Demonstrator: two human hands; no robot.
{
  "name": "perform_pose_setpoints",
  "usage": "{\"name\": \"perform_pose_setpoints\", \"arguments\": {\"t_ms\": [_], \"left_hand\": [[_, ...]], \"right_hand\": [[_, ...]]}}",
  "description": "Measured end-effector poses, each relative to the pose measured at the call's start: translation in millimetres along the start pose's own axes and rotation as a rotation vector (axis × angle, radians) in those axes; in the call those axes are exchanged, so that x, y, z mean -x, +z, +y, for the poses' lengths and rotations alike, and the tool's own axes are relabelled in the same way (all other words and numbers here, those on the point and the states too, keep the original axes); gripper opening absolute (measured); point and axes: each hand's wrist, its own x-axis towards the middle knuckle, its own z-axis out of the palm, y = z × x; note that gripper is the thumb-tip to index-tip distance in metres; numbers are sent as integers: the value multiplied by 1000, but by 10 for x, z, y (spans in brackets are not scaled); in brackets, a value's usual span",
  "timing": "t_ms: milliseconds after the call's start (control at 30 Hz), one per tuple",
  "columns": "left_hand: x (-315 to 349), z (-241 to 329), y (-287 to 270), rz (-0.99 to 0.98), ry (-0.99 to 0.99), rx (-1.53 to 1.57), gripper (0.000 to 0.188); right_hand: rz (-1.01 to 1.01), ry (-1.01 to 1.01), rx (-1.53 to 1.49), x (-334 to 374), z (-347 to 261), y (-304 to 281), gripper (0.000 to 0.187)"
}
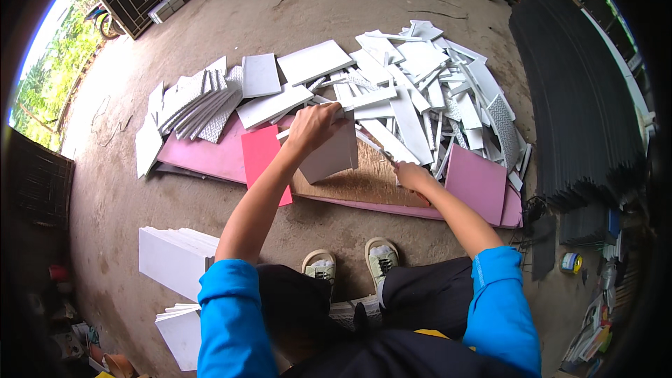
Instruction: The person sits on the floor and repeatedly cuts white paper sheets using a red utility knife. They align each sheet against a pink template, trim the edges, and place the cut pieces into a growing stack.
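My left hand (316, 126) is closed on the upper edge of a pale foam sheet (329, 157), which stands tilted on a worn brown board (371, 178). To its right, my right hand (414, 178) is wrapped round the handle of a slim tool, seemingly a knife (381, 152), its thin end pointing up and left toward the sheet. Most of the handle is hidden by my fingers. Left of the sheet lies a bright red-pink sheet (264, 157). A mauve sheet (476, 178) rests just right of my right hand.
White offcuts (413, 98) heap beyond my hands. Textured sheets (203, 105) fan out at the far left. White stacks (178, 262) stand at the near left. Dark corrugated sheets (567, 98) line the right side, with a small tin (571, 262) near them.
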Motion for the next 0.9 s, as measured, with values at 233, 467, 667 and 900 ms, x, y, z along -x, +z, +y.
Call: {"name": "perform_pose_setpoints", "arguments": {"t_ms": [233, 467, 667, 900], "left_hand": [[54, 259, -333, 227, -164, 365, 38], [356, 64, -76, 258, -242, 462, 32], [664, -811, 187, 417, -631, 715, 30], [1470, -1015, 311, 474, -924, 982, 32]], "right_hand": [[324, -317, -682, 316, 286, -956, 35], [542, -233, -634, 306, 242, -631, 39], [1027, 144, -472, -327, 683, -580, 28], [345, -181, -389, -799, -95, 22, 44]]}}
